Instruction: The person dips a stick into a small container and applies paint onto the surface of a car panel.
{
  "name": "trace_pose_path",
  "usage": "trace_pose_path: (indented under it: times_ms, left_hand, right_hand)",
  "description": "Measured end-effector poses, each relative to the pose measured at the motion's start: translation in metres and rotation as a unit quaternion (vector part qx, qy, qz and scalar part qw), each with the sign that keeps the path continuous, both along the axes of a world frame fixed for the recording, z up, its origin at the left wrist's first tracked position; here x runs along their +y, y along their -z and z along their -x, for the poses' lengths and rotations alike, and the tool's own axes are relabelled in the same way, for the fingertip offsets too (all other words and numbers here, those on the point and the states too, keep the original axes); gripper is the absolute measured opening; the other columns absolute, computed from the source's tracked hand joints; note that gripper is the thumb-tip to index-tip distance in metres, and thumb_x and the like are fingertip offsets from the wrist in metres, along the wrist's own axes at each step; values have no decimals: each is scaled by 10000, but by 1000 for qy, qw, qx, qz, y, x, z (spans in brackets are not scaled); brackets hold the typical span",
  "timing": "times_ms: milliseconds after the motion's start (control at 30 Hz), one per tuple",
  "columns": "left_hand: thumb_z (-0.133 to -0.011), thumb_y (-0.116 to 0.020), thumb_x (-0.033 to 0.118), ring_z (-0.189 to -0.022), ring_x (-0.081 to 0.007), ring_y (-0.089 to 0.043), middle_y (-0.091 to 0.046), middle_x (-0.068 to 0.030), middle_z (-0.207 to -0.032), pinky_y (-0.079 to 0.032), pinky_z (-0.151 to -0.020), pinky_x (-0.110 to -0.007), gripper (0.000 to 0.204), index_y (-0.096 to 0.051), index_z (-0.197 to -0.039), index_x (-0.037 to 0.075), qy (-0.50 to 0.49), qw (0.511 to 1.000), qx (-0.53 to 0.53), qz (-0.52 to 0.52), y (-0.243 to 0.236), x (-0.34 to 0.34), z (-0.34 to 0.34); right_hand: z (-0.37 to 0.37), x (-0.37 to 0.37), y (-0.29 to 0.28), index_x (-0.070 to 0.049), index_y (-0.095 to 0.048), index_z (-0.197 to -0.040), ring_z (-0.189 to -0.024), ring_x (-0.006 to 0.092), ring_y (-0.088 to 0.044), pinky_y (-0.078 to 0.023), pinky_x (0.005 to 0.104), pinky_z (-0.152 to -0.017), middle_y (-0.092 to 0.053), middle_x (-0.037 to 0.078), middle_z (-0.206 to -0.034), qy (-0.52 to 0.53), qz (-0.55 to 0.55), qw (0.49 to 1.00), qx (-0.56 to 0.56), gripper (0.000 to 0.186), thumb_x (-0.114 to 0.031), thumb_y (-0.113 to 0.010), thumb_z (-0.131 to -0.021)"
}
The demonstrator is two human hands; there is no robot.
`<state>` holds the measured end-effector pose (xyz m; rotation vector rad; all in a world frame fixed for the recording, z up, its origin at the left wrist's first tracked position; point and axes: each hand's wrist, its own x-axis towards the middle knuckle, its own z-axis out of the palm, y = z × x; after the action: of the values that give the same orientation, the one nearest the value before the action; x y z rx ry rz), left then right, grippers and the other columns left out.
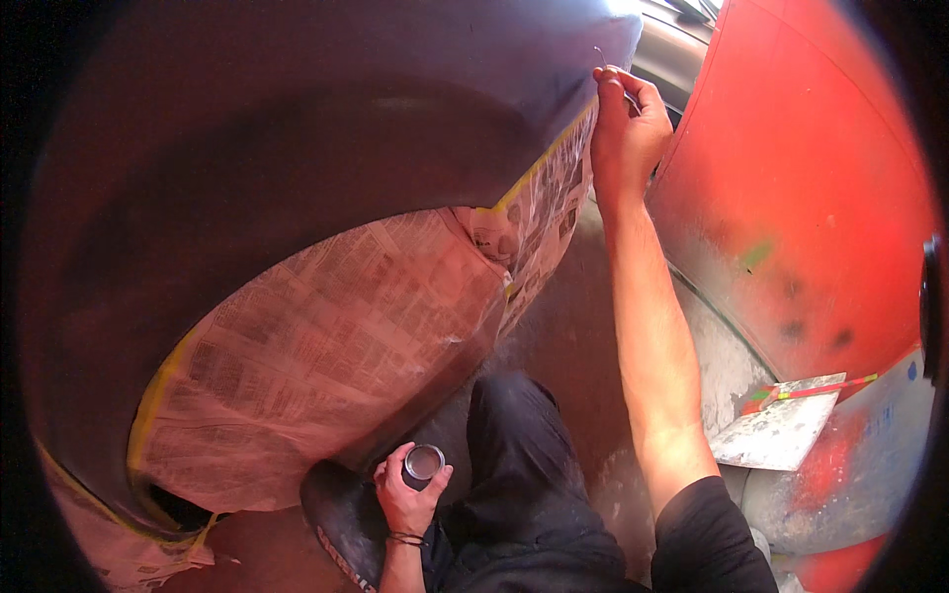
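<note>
My left hand (pixel 403 504) is wrapped round a small dark cup (pixel 425 461) with a light rim, low in front of my legs. The cup holds something greyish-brown. Up at the right, my right hand (pixel 633 133) pinches a thin wire-like tool (pixel 600 55) with a slightly bent tip. That tip is close to the edge of a dark painted vehicle panel (pixel 395 138); I cannot tell whether it touches. Newspaper (pixel 336 336) covers the wheel arch opening, and yellow masking tape (pixel 546 155) runs along the panel's lower edge.
A large red panel (pixel 801 168) with dark and green smudges stands to the right. Beneath it lies a paint-stained white board (pixel 781 430) with a red-and-green strip across it. My bent knee (pixel 514 405) is beside the newspaper. The stained floor (pixel 563 296) shows between.
</note>
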<state>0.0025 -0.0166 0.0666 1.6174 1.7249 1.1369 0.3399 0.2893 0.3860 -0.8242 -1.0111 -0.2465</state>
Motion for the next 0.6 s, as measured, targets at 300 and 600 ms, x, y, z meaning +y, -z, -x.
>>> trace_pose_path:
  times_ms: [300, 600]
  left_hand:
    - [-769, -1014, 427, -1208, -404, -649, -762, -160, -1236, -500, -1086, -519, 707, -719, -1316, 89, 5, 1000, 5, 8, -3, 0, 0]
    - [-773, -1011, 423, -1219, -408, -650, -764, -164, -1240, -503, -1084, -525, 705, -719, -1319, 85, 8, 1000, 1, 18, -7, 0, -1]
  right_hand:
    - [-2, 5, -4, -12, -837, -1108, -841, 163, -762, -590, 337, -811, -828, 102, -943, 20, 10, 1000, -11, 300, -295, -804, -1014]
    - [4, 0, -6, -21, -845, -1098, -860, 205, -779, -599, 357, -845, -840, 132, -975, 52, 25, 998, -13, 278, -282, -813, -1008]
